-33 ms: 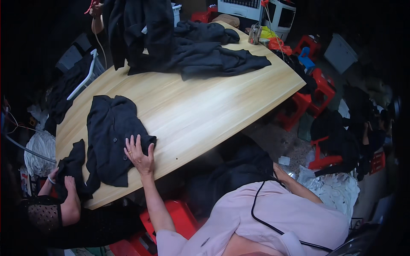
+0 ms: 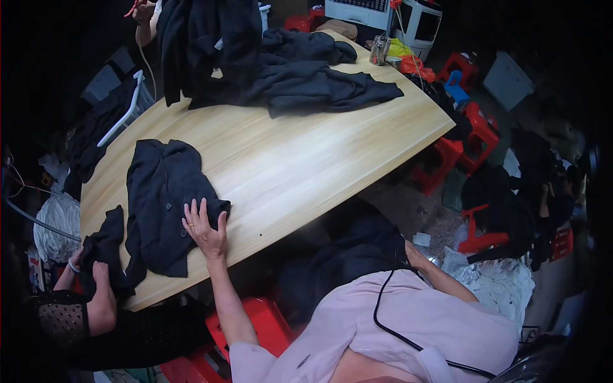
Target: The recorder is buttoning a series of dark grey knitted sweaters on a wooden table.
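head view: left hand [image 2: 205,231] flat on dark garment [image 2: 163,195].

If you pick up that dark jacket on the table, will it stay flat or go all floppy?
Probably floppy: the dark jacket lies rumpled and one end droops over the table edge. It likely slides easily on the smooth wood under the left hand. It shouldn't roll or break.

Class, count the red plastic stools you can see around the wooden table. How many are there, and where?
At least 5: one stool beneath the person's left arm, two beside the table's right corner, one farther back, one low on the right. Clothes may hide others.
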`<state>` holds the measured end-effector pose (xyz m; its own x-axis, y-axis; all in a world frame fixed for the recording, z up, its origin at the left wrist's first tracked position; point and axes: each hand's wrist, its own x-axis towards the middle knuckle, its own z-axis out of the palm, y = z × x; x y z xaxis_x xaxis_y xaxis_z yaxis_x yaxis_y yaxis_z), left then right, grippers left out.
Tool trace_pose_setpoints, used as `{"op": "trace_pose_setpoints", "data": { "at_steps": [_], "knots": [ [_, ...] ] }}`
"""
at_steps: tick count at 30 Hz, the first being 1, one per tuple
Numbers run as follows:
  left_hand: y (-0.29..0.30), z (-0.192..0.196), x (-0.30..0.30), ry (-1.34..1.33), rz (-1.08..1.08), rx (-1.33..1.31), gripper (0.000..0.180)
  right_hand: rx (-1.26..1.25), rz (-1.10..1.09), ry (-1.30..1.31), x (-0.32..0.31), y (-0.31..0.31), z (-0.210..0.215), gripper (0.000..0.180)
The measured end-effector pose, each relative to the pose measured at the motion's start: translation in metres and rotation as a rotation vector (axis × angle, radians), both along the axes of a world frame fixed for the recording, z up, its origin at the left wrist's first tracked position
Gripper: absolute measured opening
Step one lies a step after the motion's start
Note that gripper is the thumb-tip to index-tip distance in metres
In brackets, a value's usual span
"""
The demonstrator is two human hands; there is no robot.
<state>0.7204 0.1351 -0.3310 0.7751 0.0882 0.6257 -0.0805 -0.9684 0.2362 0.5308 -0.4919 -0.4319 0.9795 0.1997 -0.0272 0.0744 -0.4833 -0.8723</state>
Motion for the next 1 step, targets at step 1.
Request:
{"op": "trace_pose_setpoints", "data": {
  "at_steps": [1],
  "knots": [
    [-0.0009, -0.0043, -0.0008, 0.002, -0.004, -0.008, 0.073, -0.043, -0.024, 0.194, 0.0087, -0.0088, -0.0015, 0.062]
  ]
}}
